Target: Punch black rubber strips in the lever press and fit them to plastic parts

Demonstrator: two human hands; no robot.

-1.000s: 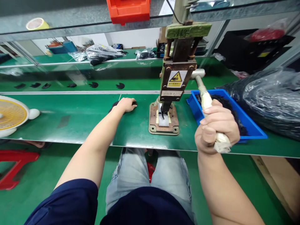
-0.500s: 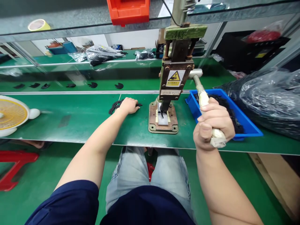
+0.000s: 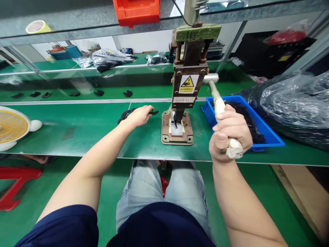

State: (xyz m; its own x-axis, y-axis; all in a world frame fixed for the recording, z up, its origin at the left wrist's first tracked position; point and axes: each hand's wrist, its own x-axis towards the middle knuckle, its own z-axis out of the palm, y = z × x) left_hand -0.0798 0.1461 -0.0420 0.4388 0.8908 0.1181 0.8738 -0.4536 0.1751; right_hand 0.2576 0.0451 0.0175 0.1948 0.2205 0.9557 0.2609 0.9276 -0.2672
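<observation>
My right hand (image 3: 230, 134) is wrapped around the pale, tape-covered lever handle (image 3: 219, 104) of a bench press (image 3: 189, 82). On the press base, a small dark curved piece (image 3: 175, 123) lies under the lowered ram, over a light plate (image 3: 177, 130). Left of the press, my left hand (image 3: 141, 116) pinches a thin black curved piece (image 3: 154, 112), whose end sticks out past the fingertips toward the press. Partly covered by that hand, a small pile of similar black pieces (image 3: 124, 116) rests on the green bench.
A blue bin (image 3: 273, 139) of black parts stands right of the press, beside large plastic-wrapped bundles (image 3: 290, 106). Several black pieces (image 3: 99, 93) lie in a row behind the rail. A fan (image 3: 12, 128) sits at left. Overhead, the shelf holds an orange bin (image 3: 138, 13).
My left hand has shifted slightly toward the press, and its black piece now shows more clearly beyond the fingers. My right hand keeps its grip on the lever. The view has shifted slightly.
</observation>
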